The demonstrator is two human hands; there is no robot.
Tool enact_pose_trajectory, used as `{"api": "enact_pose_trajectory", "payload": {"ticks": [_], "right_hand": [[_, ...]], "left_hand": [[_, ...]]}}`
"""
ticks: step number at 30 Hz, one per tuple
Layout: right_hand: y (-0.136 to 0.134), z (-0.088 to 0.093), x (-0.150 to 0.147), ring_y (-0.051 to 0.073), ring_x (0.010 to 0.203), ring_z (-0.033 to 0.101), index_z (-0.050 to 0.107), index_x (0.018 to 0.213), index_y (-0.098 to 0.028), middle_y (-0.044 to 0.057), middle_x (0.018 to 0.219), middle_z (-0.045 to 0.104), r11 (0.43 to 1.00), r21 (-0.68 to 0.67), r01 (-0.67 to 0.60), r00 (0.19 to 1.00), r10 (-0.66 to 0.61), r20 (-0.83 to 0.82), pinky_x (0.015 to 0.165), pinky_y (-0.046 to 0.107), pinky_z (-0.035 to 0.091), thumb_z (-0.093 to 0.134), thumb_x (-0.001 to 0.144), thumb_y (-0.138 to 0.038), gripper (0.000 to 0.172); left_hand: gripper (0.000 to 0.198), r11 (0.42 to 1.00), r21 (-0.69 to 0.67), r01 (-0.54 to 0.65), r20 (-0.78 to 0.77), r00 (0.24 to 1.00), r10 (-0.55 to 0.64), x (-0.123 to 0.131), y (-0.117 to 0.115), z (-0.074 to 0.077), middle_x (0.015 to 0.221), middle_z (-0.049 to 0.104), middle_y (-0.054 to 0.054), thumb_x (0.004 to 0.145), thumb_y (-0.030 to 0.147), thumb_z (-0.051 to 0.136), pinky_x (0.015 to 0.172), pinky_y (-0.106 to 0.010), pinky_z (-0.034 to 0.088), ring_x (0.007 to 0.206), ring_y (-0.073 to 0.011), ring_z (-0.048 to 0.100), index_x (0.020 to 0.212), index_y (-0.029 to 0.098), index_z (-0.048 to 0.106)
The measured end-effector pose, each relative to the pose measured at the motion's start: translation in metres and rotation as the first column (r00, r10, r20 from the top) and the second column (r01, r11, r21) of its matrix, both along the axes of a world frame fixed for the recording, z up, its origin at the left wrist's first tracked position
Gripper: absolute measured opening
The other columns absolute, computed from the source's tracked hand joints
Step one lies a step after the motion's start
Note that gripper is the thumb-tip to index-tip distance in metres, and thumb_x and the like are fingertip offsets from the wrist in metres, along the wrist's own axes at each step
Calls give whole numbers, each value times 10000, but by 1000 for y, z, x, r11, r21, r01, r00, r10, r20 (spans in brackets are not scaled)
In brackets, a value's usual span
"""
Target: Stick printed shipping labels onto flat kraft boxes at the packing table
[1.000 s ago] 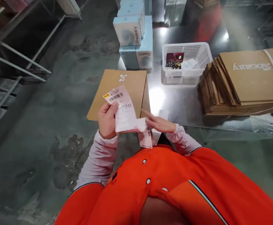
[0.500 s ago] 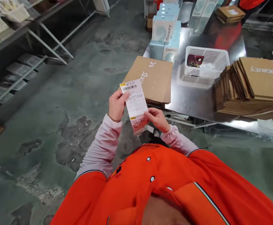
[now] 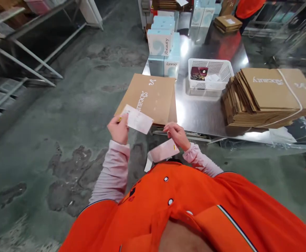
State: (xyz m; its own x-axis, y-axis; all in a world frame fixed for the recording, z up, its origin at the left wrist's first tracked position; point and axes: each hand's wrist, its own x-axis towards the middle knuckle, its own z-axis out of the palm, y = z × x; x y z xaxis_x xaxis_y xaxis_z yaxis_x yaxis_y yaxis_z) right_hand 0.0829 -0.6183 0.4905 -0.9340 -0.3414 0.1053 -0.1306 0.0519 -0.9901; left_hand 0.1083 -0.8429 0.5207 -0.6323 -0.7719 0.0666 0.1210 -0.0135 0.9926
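Note:
My left hand point(image 3: 119, 130) pinches one end of a white shipping label point(image 3: 141, 120), which reaches over the front edge of a flat brown cardboard box point(image 3: 158, 96) at the table's near left corner. Below and to the right, my right hand point(image 3: 178, 135) has its fingers curled around the end of a second label strip point(image 3: 165, 151). That strip hangs in front of my orange shirt, and a white tail folds down at its left end. The two paper pieces are apart. Print on them is too faint to read.
Light blue boxes point(image 3: 159, 42) stand stacked at the table's left edge. A white perforated basket point(image 3: 210, 63) holds a dark card and papers. Tied flat cardboard boxes point(image 3: 270, 91) lie on the right of the metal table point(image 3: 194, 120). A person in orange point(image 3: 249, 7) stands beyond.
The long label held between both hands is now in two separate pieces, one in each hand. My left hand has moved slightly left and down, and the view has shifted right.

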Motion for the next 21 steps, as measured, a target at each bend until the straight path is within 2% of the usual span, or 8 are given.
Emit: {"api": "enact_pose_trajectory", "payload": {"ticks": [2, 4, 7, 10, 13, 16, 18, 21], "right_hand": [[-1, 7, -11, 162, 857, 601, 730, 969, -183, 106, 1098, 654, 999, 29, -31, 996, 33, -78, 702, 278, 504, 473, 910, -626, 515], [-7, 11, -20, 169, 891, 612, 718, 1096, -188, 104, 1166, 658, 995, 100, 2, 992, 11, -129, 733, 282, 506, 554, 894, -533, 432], [-10, 12, -30, 159, 778, 617, 739, 980, -153, 71, 939, 718, 976, 202, -82, 990, 103, -95, 699, 269, 480, 575, 879, -432, 339], [-2, 15, -32, 140, 692, 598, 748, 873, -138, 38, 772, 708, 939, 262, -223, 964, 252, -82, 654, 249, 436, 561, 876, -416, 335], [5, 23, -26, 121, 636, 562, 757, 841, -140, 23, 718, 691, 897, 328, -296, 929, 350, -119, 616, 241, 393, 571, 864, -405, 324], [3, 32, -19, 130, 671, 584, 757, 812, -150, 29, 749, 705, 877, 356, -323, 909, 392, -141, 645, 250, 400, 586, 856, -388, 296], [-1, 36, -14, 144, 719, 606, 753, 794, -156, 41, 782, 715, 880, 352, -320, 907, 392, -154, 688, 261, 418, 603, 849, -382, 277], [-8, 38, -7, 146, 725, 604, 748, 780, -163, 44, 772, 704, 893, 329, -307, 911, 376, -171, 707, 266, 432, 615, 848, -375, 259]], "left_hand": [[297, 965, -44, 260, 124, 960, -253, 4, 21, -3, 449, 510, 57, 605, 395, 797, 336, -183, 291, 342, -62, 397, 691, 134, 685], [322, 904, -19, 427, 186, 890, -416, 12, 42, -1, 488, 565, 27, 617, 421, 799, 342, -202, 325, 347, -83, 433, 730, 132, 714], [314, 821, 37, 570, 222, 796, -563, 20, 55, 8, 580, 641, -17, 590, 407, 826, 376, -208, 351, 405, -91, 464, 734, 140, 744], [294, 682, 136, 719, 234, 645, -727, 17, 44, 16, 660, 684, -65, 604, 403, 807, 432, -204, 355, 480, -91, 461, 719, 135, 773], [256, 548, 245, 800, 251, 493, -833, 7, 29, 17, 663, 684, -85, 584, 363, 798, 474, -214, 368, 520, -106, 472, 692, 132, 779], [194, 433, 320, 843, 257, 362, -896, 0, 21, 14, 576, 628, -63, 548, 295, 804, 471, -222, 344, 508, -113, 464, 650, 134, 765], [171, 373, 353, 858, 242, 301, -922, -2, 18, 12, 539, 597, -55, 548, 270, 800, 465, -226, 330, 494, -113, 456, 634, 128, 757], [174, 304, 420, 855, 201, 239, -950, -3, 10, 9, 571, 626, -83, 548, 253, 803, 484, -236, 363, 514, -126, 496, 635, 111, 755]]}}
